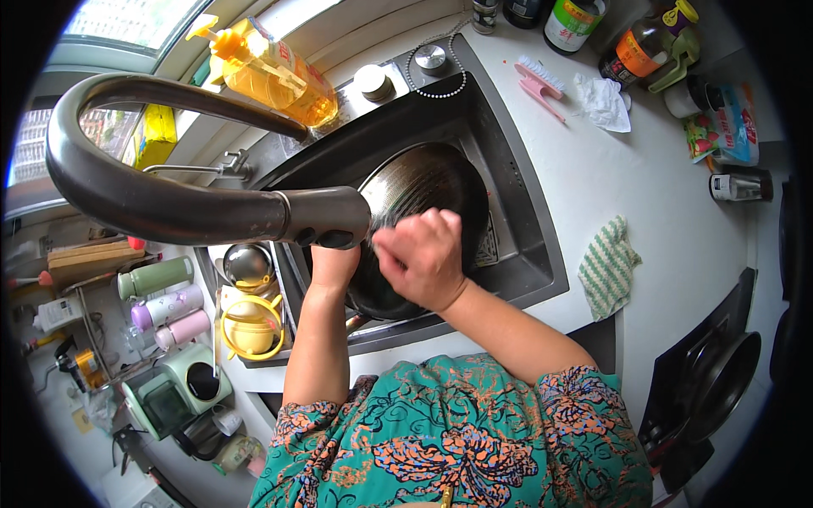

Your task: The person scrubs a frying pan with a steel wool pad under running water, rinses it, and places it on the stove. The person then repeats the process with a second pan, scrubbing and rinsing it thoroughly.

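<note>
A dark metal wok or pan [444,174] leans tilted inside the black sink [543,263], with ridged marks and a wet sheen on its surface. Over it is my right hand [424,259], its fingers curled in at the near side of the pan. Whether anything is inside those fingers is hidden. My left hand [335,259] reaches up at the pan's left side, and the spout head of the faucet [327,214] covers its fingers, so its grip cannot be seen. The faucet arches in from the left, ending just beside my right hand.
An orange dish-soap pump bottle [273,76] stands behind the sink. On the right counter lie a pink brush [540,89], crumpled tissue [602,101] and a striped cloth [610,267]. Yellow-handled bowls [251,330] sit left, near several bottles. A frying pan [724,384] rests at far right.
</note>
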### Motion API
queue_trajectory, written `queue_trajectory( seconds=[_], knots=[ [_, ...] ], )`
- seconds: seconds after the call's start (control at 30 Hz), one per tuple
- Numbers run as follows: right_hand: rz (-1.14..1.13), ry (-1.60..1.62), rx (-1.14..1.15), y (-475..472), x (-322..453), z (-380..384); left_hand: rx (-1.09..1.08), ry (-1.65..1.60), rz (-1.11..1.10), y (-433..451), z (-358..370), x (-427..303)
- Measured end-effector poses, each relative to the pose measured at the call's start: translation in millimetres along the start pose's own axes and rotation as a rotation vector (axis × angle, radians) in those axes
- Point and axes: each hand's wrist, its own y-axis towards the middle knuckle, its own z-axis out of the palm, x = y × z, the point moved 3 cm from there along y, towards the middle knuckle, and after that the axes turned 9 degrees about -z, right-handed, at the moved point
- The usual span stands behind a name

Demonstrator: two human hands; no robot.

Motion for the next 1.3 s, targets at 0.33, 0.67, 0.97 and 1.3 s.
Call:
queue_trajectory(
  seconds=[0.33,0.67,0.97,1.3],
  knots=[
    [0.285,0.027,-0.126,15,-55,5,0.039,-0.107,-0.021,6,0,10],
    [0.063,-0.063,-0.013,10,-25,7,0.003,-0.101,-0.097,5,-1,21],
    [-0.122,-0.016,0.037,-13,18,3,0.012,-0.068,-0.132,5,-1,16],
    [0.528,-0.065,-0.177,-10,-94,8,0.030,-0.035,-0.064,8,-4,25]
  ],
)
